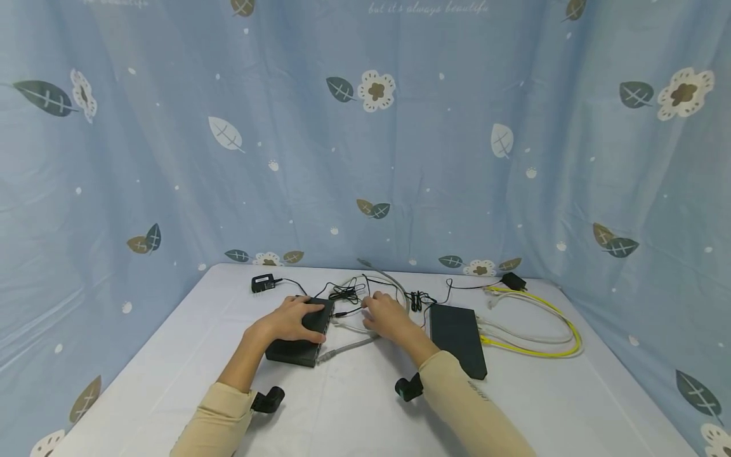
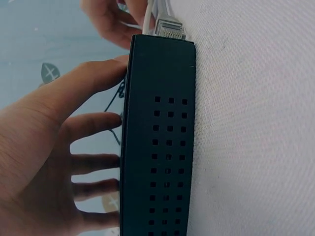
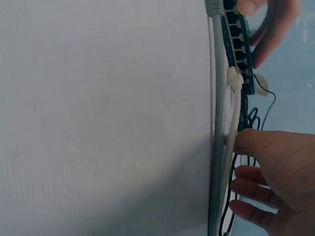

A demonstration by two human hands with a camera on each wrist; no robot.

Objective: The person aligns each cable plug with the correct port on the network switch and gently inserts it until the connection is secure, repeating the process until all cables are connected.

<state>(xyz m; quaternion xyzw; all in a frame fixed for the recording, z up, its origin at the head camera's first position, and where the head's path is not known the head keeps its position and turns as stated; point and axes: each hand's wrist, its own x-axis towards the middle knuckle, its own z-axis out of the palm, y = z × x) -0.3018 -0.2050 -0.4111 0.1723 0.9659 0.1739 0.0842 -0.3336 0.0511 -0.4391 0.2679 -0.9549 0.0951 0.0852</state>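
My left hand rests on top of a black network switch, fingers and thumb spread over its lid. The left wrist view shows the vented side of that switch; a row of ports appears in the right wrist view. Right of it, my right hand pinches a thin black power cord whose barrel plug points at the port side. A grey network cable lies with its clear plug near the switch's corner. A white cable passes by my right thumb.
A second black switch lies at right, with yellow and white cables looping from its side. Black power adapters stand at back left and back right. Bundled black cords lie between. A blue patterned curtain hangs behind.
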